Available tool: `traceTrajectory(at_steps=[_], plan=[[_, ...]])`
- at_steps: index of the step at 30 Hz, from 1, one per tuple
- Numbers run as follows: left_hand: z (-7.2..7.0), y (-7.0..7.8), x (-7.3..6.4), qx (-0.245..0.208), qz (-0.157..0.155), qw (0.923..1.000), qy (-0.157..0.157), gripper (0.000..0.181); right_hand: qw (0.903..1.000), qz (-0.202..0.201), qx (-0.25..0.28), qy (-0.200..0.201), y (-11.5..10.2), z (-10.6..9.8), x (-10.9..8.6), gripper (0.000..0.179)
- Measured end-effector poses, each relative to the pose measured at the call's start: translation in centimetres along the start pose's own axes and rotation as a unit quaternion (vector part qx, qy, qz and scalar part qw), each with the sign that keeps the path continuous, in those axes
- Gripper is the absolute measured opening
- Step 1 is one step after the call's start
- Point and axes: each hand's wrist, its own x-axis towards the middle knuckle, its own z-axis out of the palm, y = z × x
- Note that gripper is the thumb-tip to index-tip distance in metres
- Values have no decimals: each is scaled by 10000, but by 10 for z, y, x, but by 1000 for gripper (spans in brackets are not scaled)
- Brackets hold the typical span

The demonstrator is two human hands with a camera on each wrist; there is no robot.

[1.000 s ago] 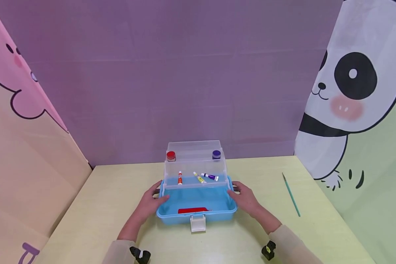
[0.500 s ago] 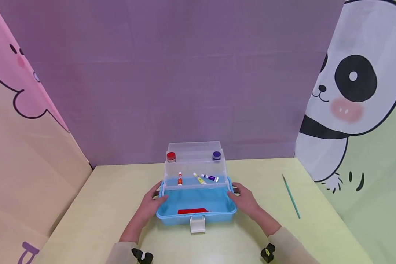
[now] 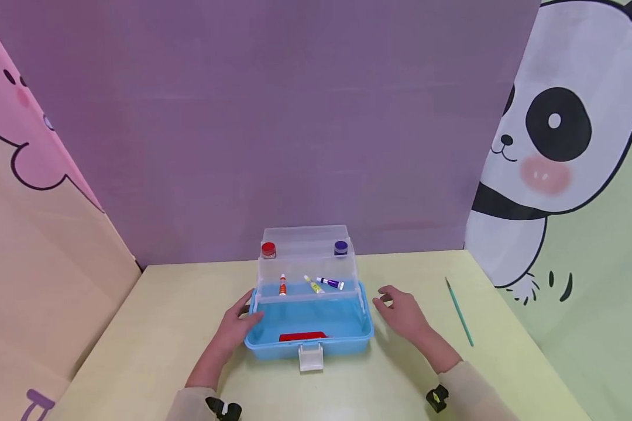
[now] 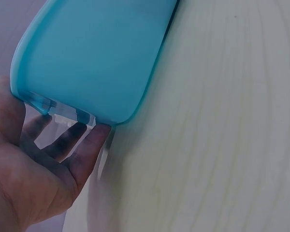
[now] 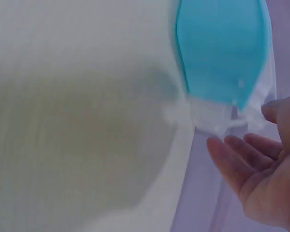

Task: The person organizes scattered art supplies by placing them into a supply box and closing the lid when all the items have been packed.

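Note:
A light blue plastic art box (image 3: 308,351) stands on the table, with its clear upper trays (image 3: 308,266) raised at the back and its white latch (image 3: 311,358) hanging in front. My left hand (image 3: 236,325) grips the box's left side, thumb over the rim and fingertips against the outer wall (image 4: 70,112). Off the right side, my right hand (image 3: 404,314) is apart from the box with loosely bent fingers and nothing in them. A red object (image 3: 302,337) lies inside at the front. Red (image 3: 282,285), yellow (image 3: 313,285) and purple (image 3: 330,283) paint tubes rest in the lower tray.
A red-capped jar (image 3: 268,250) and a purple-capped jar (image 3: 340,248) sit in the upper tray's corners. A thin teal paintbrush (image 3: 459,311) lies on the table (image 3: 153,333) to the right. A purple backdrop (image 3: 295,128) rises behind the table.
My right hand has let go of the box's right side and moved a little to the right. The left hand keeps its grip, and the box stays on the table.

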Motion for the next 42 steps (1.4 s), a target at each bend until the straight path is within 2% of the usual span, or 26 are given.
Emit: traceTrajectory(at_steps=[3, 6, 14, 19, 23, 27, 37, 42], plan=[[-2, -2, -1, 30, -46, 10000, -28, 76, 9969, -75, -766, 140, 7, -14, -1, 28], [-2, -4, -3, 51, -81, 9999, -58, 76, 9906, 56, -1357, 138, 18, -26, -4, 27], [-5, -4, -5, 55, -102, 9999, -83, 78, 9749, 627, -2128, 189, 41, -61, -2, 27], [-8, 0, -1, 86, -42, 9999, -115, 77, 9659, 1291, -2241, 89, 54, -80, 3, 22], [-8, 2, 4, 63, -23, 9999, -141, 75, 9541, 1913, -2297, -186, 63, -92, 1, 28], [-8, 3, 7, 75, -68, 9998, -143, 74, 9436, 2328, -2319, -420, 74, -100, -5, 28], [-4, 2, 7, 45, -24, 9998, -174, 75, 9370, 2602, -2279, -483, 100, -107, -26, 27], [-1, -2, 5, 18, -80, 9998, -185, 75, 9374, 2610, -2249, -509, 101, -110, -34, 27]])
